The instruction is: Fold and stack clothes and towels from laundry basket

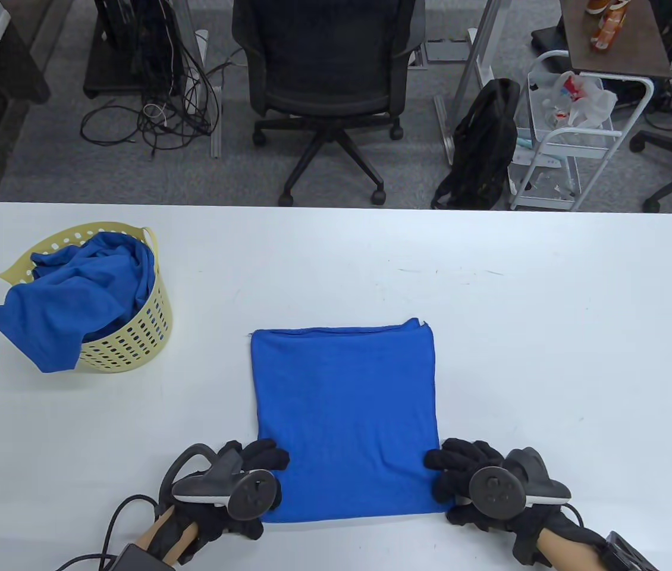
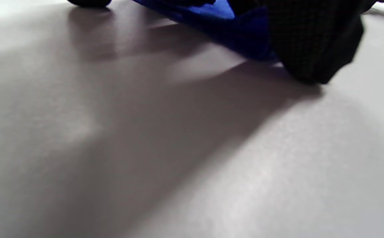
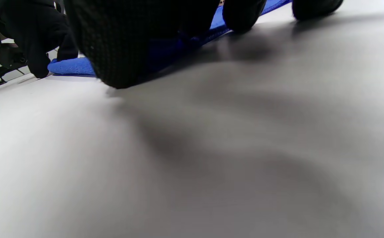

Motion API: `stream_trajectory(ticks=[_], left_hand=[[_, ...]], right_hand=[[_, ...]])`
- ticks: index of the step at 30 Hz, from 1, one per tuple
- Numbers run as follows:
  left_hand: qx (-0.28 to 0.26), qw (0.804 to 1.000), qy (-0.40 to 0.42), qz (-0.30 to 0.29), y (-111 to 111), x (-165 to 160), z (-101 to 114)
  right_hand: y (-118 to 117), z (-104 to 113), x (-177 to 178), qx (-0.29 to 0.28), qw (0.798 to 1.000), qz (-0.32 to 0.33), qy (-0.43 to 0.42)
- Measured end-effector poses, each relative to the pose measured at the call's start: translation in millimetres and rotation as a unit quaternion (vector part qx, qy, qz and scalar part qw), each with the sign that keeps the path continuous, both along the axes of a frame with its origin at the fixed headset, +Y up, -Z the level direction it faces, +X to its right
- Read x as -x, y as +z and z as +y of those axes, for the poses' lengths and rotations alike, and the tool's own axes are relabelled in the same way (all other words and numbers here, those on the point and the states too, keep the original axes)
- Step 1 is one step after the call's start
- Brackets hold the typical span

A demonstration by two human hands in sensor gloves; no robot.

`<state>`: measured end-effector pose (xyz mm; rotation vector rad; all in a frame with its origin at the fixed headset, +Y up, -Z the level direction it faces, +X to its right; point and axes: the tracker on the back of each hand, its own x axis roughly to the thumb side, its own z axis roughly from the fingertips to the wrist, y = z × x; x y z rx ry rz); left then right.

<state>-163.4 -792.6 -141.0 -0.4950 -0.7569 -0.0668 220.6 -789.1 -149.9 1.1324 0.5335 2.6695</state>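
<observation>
A blue towel [image 1: 345, 416], folded to a rough square, lies flat on the white table [image 1: 550, 357] near its front edge. My left hand [image 1: 264, 461] grips the towel's left edge close to the near corner, fingers curled over the cloth. My right hand [image 1: 446, 470] grips the right edge at the same height. In the left wrist view a gloved finger [image 2: 314, 43] sits against the blue towel [image 2: 244, 39], whose edge is slightly raised. The right wrist view has my thumb [image 3: 129, 39] in front of the towel's edge [image 3: 69, 66].
A pale yellow laundry basket [image 1: 134, 351] stands at the table's left, with a crumpled blue garment [image 1: 74, 297] spilling over its front rim. Beyond the far table edge are an office chair [image 1: 327, 77], a black backpack [image 1: 484, 143] and a white cart [image 1: 568, 143].
</observation>
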Motion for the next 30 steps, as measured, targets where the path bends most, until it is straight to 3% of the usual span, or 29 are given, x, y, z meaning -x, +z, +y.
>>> stream_trajectory(ticks=[5, 10, 19, 30], left_hand=[[-0.005, 1.000, 0.023, 0.009, -2, 4, -1], [0.037, 0.998, 0.049, 0.028, -6, 12, -2], [0.054, 0.997, 0.051, 0.030, -9, 15, -2], [0.081, 0.993, 0.078, 0.039, -11, 20, 0]], right_hand=[[1, 0, -1, -0.006, 1.000, -0.004, -0.004], [2, 2, -4, 0.000, 1.000, 0.022, 0.018], [7, 7, 0, -0.056, 0.996, 0.040, 0.063], [0, 9, -8, 0.006, 1.000, 0.014, 0.012]])
